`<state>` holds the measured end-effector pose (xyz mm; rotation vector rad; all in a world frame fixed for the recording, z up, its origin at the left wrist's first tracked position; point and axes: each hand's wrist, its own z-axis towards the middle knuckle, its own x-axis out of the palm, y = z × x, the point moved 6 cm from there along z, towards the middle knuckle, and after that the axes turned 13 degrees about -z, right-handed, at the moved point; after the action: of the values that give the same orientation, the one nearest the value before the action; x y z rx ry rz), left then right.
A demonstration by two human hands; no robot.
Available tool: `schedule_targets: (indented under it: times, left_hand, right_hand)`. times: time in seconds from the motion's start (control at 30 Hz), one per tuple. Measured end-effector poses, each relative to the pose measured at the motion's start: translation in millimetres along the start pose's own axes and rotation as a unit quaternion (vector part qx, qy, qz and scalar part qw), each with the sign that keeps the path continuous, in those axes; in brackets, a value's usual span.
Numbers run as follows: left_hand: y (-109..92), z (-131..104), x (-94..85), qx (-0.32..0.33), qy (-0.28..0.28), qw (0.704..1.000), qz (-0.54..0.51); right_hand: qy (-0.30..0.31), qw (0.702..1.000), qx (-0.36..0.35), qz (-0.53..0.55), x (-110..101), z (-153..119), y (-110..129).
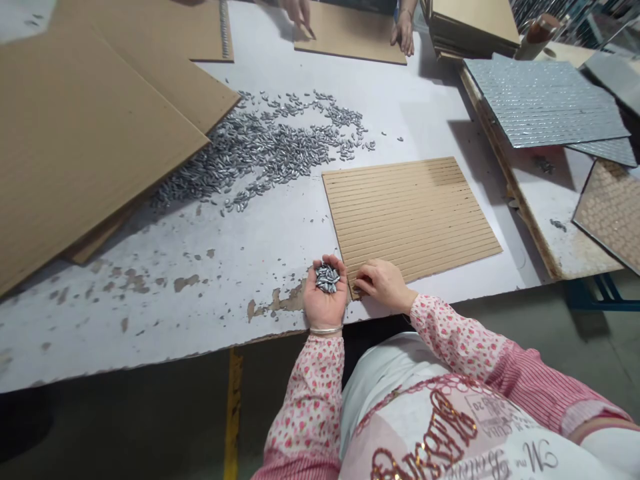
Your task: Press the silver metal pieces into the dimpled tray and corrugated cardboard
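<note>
My left hand is cupped palm up at the table's near edge, holding a heap of small silver spindle-shaped pieces. Just to its right, my right hand rests on the near left corner of a grooved brown board. Its thumb and fingers are pinched together low over the grooves; whatever is between the fingertips is hidden. Parallel grooves run across the board from side to side. Beyond my left hand, a large loose pile of the same silver pieces spreads over the white table.
Large brown boards overlap at the left, partly over the pile. Across the table, a co-worker's hands work on another board. Silver-filled boards lie on a side table at right, near a stack of boards.
</note>
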<state>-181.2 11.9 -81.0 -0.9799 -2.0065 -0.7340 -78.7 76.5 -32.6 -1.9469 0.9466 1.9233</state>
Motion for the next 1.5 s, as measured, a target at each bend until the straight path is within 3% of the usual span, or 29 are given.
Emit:
schedule_targets:
  times: [0.43,0.67,0.83,0.93,1.03,1.23,1.5]
  left_hand:
    - [-1,0,-1.8,0.000,0.010,1.000,0.001]
    - [0,1,-0.4,-0.003,0.016,1.000,0.001]
    - [0,-2,-0.1,0.011,0.011,1.000,0.021]
    - [1,-7,-0.8,0.010,0.001,1.000,0.020]
    - [3,-11,-1.5,0.011,-0.010,1.000,0.010]
    - [4,-12,-4.5,0.012,-0.030,0.999,0.017]
    - [5,-10,-6.1,0.002,-0.013,0.999,0.031]
  right_hand:
    - [0.005,0.999,0.003,-0.032,2,3,1]
    - [-0.021,0.999,0.006,-0.036,5,3,1]
    - [-0.050,0.996,0.023,0.068,-2,2,-4]
    - [-0.078,0.984,-0.031,0.158,-11,4,5]
    - [-0.063,0.979,-0.106,0.161,-11,7,21]
    - [-0.043,0.989,-0.096,0.106,2,13,21]
    - [-0.025,0.988,-0.107,0.111,-4,16,22]
